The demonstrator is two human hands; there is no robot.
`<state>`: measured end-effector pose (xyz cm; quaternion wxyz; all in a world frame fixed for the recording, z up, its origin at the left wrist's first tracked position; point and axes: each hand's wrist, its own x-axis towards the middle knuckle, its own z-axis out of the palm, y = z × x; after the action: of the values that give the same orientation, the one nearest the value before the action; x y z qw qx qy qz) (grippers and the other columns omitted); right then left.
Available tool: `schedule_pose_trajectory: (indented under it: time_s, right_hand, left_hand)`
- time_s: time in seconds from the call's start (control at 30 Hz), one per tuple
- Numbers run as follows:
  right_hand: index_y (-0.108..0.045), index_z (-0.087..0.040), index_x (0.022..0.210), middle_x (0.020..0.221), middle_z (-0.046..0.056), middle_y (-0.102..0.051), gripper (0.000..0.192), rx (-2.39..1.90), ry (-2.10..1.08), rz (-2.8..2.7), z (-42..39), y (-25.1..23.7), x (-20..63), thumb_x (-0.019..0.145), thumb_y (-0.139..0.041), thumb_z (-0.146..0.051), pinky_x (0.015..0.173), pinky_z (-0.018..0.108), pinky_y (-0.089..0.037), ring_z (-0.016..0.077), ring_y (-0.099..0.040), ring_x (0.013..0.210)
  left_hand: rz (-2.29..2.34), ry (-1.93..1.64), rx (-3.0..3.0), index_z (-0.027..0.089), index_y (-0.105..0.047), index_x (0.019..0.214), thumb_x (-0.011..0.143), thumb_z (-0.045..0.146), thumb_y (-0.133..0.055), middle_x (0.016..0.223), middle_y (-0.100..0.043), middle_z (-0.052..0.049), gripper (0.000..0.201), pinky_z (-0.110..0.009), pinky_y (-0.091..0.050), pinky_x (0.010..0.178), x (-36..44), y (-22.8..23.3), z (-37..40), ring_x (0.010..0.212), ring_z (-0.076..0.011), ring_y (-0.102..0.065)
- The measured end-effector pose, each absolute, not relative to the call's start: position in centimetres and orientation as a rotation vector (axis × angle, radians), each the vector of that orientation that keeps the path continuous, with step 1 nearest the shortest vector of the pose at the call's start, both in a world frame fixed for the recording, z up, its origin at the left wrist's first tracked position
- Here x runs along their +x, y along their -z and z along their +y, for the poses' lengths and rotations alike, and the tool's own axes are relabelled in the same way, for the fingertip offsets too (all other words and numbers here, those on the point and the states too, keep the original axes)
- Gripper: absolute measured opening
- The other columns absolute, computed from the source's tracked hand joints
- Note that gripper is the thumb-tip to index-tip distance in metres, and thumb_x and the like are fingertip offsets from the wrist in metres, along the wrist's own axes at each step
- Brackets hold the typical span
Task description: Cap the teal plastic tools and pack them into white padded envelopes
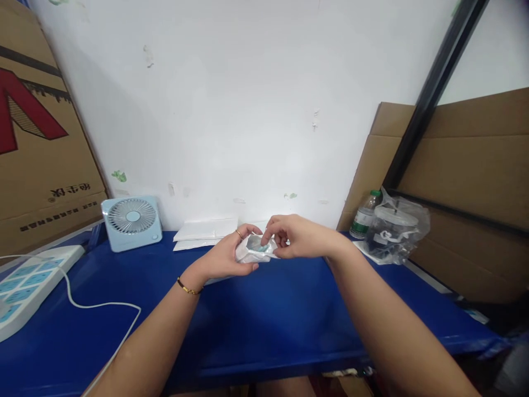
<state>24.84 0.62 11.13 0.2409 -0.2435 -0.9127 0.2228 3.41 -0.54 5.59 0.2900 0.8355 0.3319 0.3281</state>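
Note:
Both of my hands meet over the middle of the blue table [264, 320]. My left hand [227, 256], with a ring and a thin bracelet on the wrist, grips a small crumpled white pouch [250, 251] from the left. My right hand [295, 237] pinches the top of the same pouch, fingertips at its opening. Something teal shows inside the pouch; I cannot tell what it is.
A small light-blue fan [132, 220] stands at the back left. A white power strip [28, 284] with its cable [103, 306] lies at the left edge. White envelopes [204, 231] lie against the wall. At the right stand a green-capped bottle [364, 216] and a clear bag [394, 231]. Cardboard flanks both sides.

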Motion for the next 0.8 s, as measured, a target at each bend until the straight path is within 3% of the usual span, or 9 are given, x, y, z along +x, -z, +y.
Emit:
schedule_pose_trajectory:
  time_s: [0.13, 0.23, 0.33, 0.43, 0.5, 0.6, 0.67, 0.8]
  right_hand:
    - [-0.072, -0.017, 0.078, 0.082, 0.002, -0.059, 0.019, -0.740, -0.622, -2.440, -0.7, -11.9, 25.1, 0.065, -0.060, -0.009, 0.056, 0.025, -0.046, 0.0115, -0.057, 0.061]
    - [-0.070, -0.018, 0.088, 0.094, 0.004, -0.057, 0.025, -0.734, -0.775, -2.440, -2.5, -10.3, 26.2, 0.063, -0.068, -0.016, 0.059, 0.027, -0.048, 0.0129, -0.059, 0.066]
    - [-0.070, -0.020, 0.083, 0.096, 0.004, -0.055, 0.026, -0.791, -0.599, -2.464, -4.5, -7.1, 27.3, 0.058, -0.072, -0.015, 0.061, 0.026, -0.047, 0.0129, -0.056, 0.069]
    - [-0.068, -0.021, 0.071, 0.096, 0.004, -0.053, 0.010, -0.838, -0.468, -2.554, -6.7, -3.6, 27.9, 0.069, -0.063, -0.012, 0.070, 0.027, -0.044, 0.0145, -0.055, 0.079]
    - [-0.066, -0.020, 0.073, 0.095, 0.004, -0.053, 0.014, -0.838, -0.467, -2.615, -7.9, -1.6, 28.3, 0.071, -0.058, -0.009, 0.071, 0.026, -0.043, 0.0149, -0.054, 0.082]
    - [-0.062, -0.020, 0.085, 0.102, 0.005, -0.052, 0.028, -0.858, -0.511, -2.555, -9.0, 0.8, 29.3, 0.065, -0.054, -0.003, 0.075, 0.027, -0.043, 0.0166, -0.052, 0.090]
    - [-0.059, -0.020, 0.088, 0.105, 0.005, -0.052, 0.036, -0.898, -0.495, -2.466, -9.3, 2.1, 30.0, 0.061, -0.049, 0.000, 0.077, 0.028, -0.042, 0.0176, -0.050, 0.092]
    - [-0.059, -0.022, 0.089, 0.099, 0.004, -0.056, 0.041, -0.889, -0.398, -2.437, -9.2, 3.9, 29.9, 0.056, -0.044, 0.000, 0.082, 0.034, -0.039, 0.0196, -0.049, 0.092]
  left_hand:
    - [0.886, -0.928, 2.266, 0.023, -0.037, 0.125, 0.069, 0.019, -0.057, 0.114, -0.055, -0.004, 0.059, -0.029, -0.044, 0.082, 3.7, -5.4, -1.3, 0.096, -0.0174, -0.055]
    - [0.900, -0.884, 2.337, 0.023, -0.039, 0.126, 0.072, 0.018, -0.053, 0.118, -0.056, -0.005, 0.056, -0.030, -0.044, 0.085, 3.8, -4.3, -2.9, 0.099, -0.0181, -0.055]
    - [0.948, -0.814, 2.426, 0.025, -0.042, 0.125, 0.072, 0.016, -0.052, 0.125, -0.053, -0.005, 0.055, -0.033, -0.043, 0.092, 3.7, -2.0, -4.9, 0.108, -0.0198, -0.053]
    - [1.050, -0.741, 2.552, 0.028, -0.039, 0.130, 0.074, 0.014, -0.050, 0.134, -0.046, -0.005, 0.059, -0.043, -0.025, 0.108, 3.6, 1.2, -7.2, 0.127, -0.0224, -0.037]
    - [1.091, -0.656, 2.604, 0.030, -0.035, 0.132, 0.072, 0.019, -0.056, 0.136, -0.044, -0.004, 0.065, -0.048, -0.015, 0.111, 3.6, 3.2, -8.8, 0.130, -0.0238, -0.032]
    - [1.176, -0.625, 2.649, 0.030, -0.034, 0.133, 0.066, 0.027, -0.065, 0.137, -0.042, -0.004, 0.074, -0.050, -0.016, 0.110, 4.3, 5.2, -10.9, 0.129, -0.0251, -0.033]
    - [1.254, -0.706, 2.674, 0.029, -0.042, 0.127, 0.066, 0.028, -0.067, 0.134, -0.045, -0.004, 0.066, -0.050, -0.022, 0.108, 5.4, 5.8, -11.9, 0.125, -0.0255, -0.037]
    - [1.369, -0.951, 2.723, 0.029, -0.060, 0.095, 0.078, 0.021, -0.058, 0.105, -0.059, -0.001, 0.019, -0.038, -0.041, 0.085, 7.6, 6.5, -12.8, 0.102, -0.0207, -0.051]
